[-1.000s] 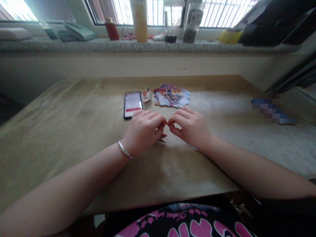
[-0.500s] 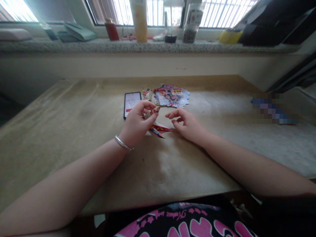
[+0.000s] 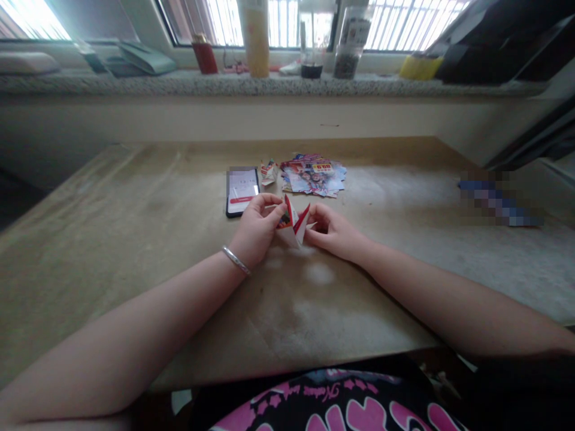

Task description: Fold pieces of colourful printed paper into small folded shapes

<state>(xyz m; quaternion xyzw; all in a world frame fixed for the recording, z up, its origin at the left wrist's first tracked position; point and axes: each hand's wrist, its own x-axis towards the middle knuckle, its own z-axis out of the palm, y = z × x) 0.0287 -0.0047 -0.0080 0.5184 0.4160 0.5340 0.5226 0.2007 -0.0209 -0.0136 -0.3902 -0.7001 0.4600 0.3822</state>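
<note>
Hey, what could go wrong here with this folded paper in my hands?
The folded paper might tear if your left hand and right hand pull apart. Your left hand could bump the phone close by. The loosely stacked printed sheets beyond your fingers might scatter if brushed.

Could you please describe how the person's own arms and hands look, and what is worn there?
The left hand and right hand wear no gloves, and both forearms are bare. A shiny silver-coloured bangle circles the left wrist; none shows on the right. The black top carries pink lettering.
</note>
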